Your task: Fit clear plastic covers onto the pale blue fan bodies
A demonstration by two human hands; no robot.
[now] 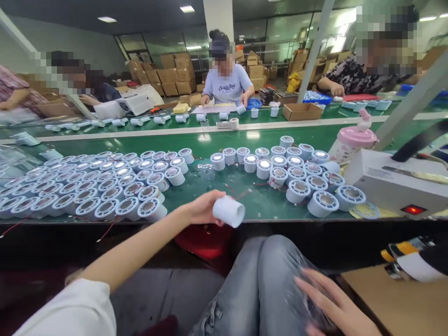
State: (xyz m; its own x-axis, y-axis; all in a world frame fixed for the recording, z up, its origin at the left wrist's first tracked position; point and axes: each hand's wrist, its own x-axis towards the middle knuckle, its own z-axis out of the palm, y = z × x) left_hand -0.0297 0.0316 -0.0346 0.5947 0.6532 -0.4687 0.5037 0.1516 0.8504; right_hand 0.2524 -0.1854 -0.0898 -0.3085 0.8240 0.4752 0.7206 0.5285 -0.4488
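"Since I only have the head view to work from, I'll ask: where is the white cylinder [228,211]?"

"I see it in the left hand [206,207], out over the near edge of the bench [196,198]. The fingers are closed round its back part, and one round end points right and slightly down."

"And the right hand [336,298]?"

"Low on my view, by the grey jeans [271,280], and blurred. I make out loosely spread fingers beside some crinkled clear plastic [310,303]; whether they grip it, I can't tell."

"What's on the bench around my hands?"

"To the left, I have a dense spread of pale blue ring-topped parts [112,193], thin red wires trailing from some. Well apart from it, right of the cylinder, stands a looser group of similar parts [297,189]. Just beyond that group I get a pink-lidded cup [357,140] and a light grey box [395,179] with a lit red switch [413,210]."

"Anyone opposite?"

"Straight across, a person in a pale printed shirt [227,81] has a hand at another pale part [241,108]. Stacked cardboard boxes [177,74] show behind."
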